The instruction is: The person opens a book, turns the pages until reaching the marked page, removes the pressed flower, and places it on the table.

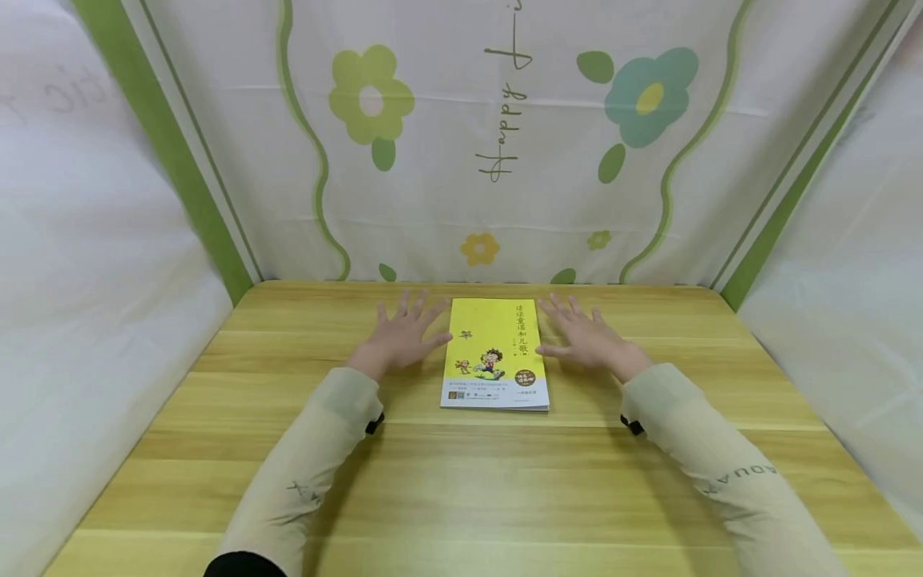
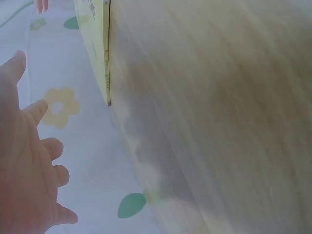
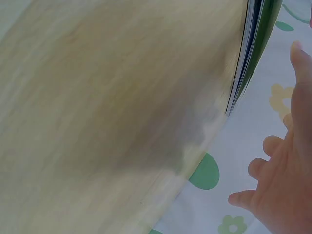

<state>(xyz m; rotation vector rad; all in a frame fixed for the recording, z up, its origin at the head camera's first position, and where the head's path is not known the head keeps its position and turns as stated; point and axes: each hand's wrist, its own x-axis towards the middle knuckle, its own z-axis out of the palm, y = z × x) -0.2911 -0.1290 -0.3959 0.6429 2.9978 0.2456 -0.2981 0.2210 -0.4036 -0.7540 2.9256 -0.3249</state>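
A yellow paperback book with cartoon children and a white lower band lies flat, cover up, near the far edge of the table. To its left is my left hand, fingers spread and thumb pointing at the book's edge. My right hand mirrors it on the other side, also with spread fingers. Neither hand grips anything. In the left wrist view the book's spine stands apart from the left hand. The right wrist view shows the page edges beside the right hand.
The wooden table stretches from the hands toward me. Behind it hangs a white cloth printed with flowers and green lines. White side cloths flank the table at left and right.
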